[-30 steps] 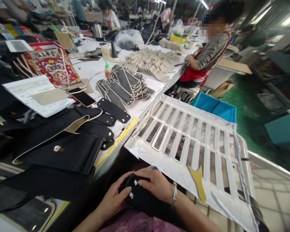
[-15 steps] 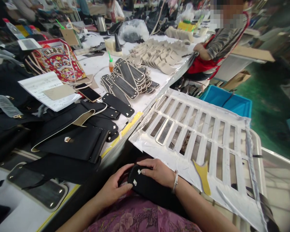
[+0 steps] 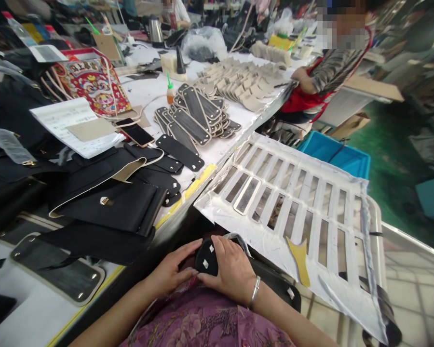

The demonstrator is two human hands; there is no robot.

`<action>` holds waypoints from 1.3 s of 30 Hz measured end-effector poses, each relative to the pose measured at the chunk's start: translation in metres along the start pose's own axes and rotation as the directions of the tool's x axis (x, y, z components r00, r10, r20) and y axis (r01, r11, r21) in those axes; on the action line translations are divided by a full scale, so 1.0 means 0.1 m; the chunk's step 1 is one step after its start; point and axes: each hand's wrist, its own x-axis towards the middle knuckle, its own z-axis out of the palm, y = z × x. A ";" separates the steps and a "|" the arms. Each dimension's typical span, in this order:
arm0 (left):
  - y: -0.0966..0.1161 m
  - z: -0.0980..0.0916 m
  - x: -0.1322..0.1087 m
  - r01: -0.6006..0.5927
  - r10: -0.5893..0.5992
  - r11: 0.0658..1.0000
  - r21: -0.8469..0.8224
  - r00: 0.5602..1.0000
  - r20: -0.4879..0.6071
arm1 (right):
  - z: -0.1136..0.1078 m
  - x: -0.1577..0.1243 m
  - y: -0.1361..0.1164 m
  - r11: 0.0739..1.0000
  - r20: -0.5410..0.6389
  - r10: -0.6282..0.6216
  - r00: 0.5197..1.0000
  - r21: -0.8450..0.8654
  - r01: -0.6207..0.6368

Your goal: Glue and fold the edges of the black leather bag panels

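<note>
A long black leather piece [image 3: 275, 282] with rounded ends lies across my lap, small pale diamond-shaped patches showing near both ends. My right hand [image 3: 233, 267], with a silver bangle at the wrist, is laid across it and grips it near the left end. Around that rounded end curve the thumb and fingers of my left hand [image 3: 177, 267]. To the left on the table are a black leather bag [image 3: 130, 209] with a metal clasp and a grey-black strip with a pale border [image 3: 58, 270]. Similar black pieces [image 3: 180, 152] lie beyond the bag.
A slatted white rack [image 3: 275, 193] stands to my right, holding one bordered strip [image 3: 247, 195] and a yellow offcut [image 3: 299, 260]. Bordered strips [image 3: 191, 125] are piled on the table. A co-worker [image 3: 325, 82] sits at its far right side, by a blue bin [image 3: 336, 154].
My right hand has turned and now lies across the black piece, covering more of it. The piece's right end, formerly behind my forearm, shows now. The view has shifted slightly.
</note>
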 end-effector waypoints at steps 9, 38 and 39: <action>0.03 -0.08 -0.05 0.018 -0.020 0.998 -0.067 0.999 -0.031 | 0.17 0.00 -0.05 0.997 -0.152 0.003 0.988 -0.070 -0.014; 0.29 0.23 0.27 0.189 -0.224 0.968 -0.165 0.948 -0.225 | -0.10 -0.18 0.23 0.956 0.059 0.294 0.954 -0.005 -0.294; 0.29 0.23 0.27 0.198 -0.232 0.966 -0.167 0.948 -0.217 | -0.14 -0.20 0.28 0.952 0.083 0.305 0.949 0.010 -0.307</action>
